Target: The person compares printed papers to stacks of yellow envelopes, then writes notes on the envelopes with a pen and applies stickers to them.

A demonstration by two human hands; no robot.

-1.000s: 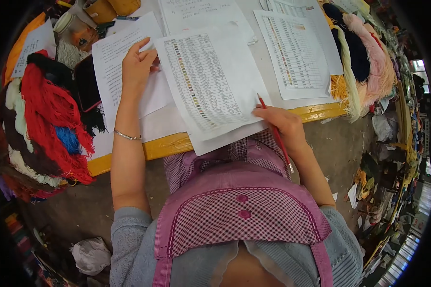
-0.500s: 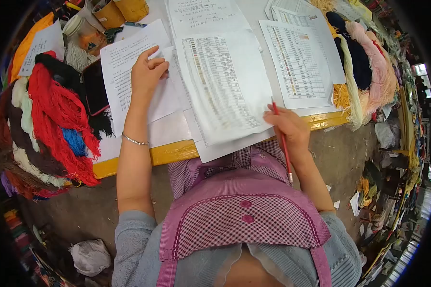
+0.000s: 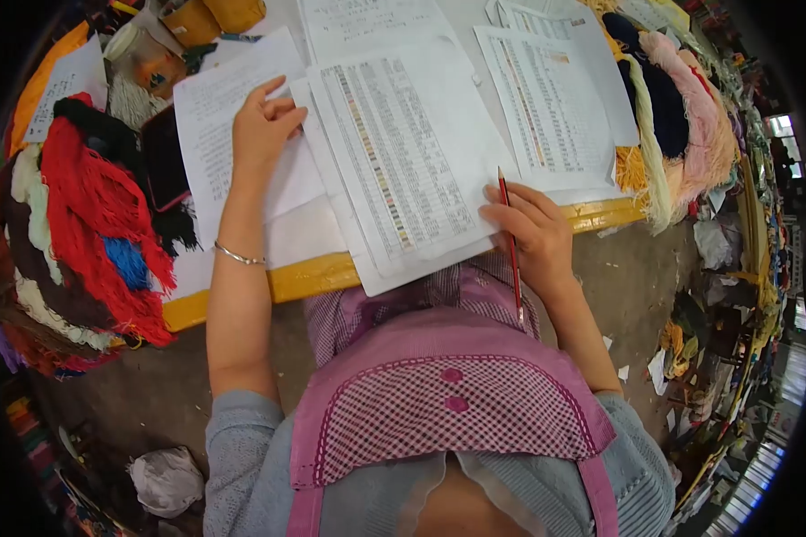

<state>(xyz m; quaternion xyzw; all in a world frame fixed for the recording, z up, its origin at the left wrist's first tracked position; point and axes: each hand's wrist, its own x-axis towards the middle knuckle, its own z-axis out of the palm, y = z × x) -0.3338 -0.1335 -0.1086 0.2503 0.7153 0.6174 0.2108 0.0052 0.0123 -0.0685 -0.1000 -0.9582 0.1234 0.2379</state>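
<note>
A printed sheet [image 3: 443, 125] with a table and a column of colour swatches lies on top of other papers at the table's front edge. In my right hand [image 3: 542, 234], at that sheet's lower right edge, is a red pencil [image 3: 513, 251], its point upward. The right fingertips touch or nearly touch the paper. My left hand [image 3: 264, 134] rests over a sheet of text [image 3: 208, 116], fingers loosely bent and apart, holding nothing; its fingertips are close to the swatch sheet's left side.
Red yarn hanks [image 3: 98, 215] and other coloured hanks are heaped at left, beside a dark phone [image 3: 166, 166] and a glass jar [image 3: 143, 58]. More swatch charts [image 3: 546, 107] lie at right, next to pink hanks [image 3: 681, 98]. The table has a yellow edge [image 3: 309, 279].
The swatch sheet, blurred and lifted at its lower edge before, now lies flatter and still. My right hand with the pencil has shifted slightly; the view has moved a little.
</note>
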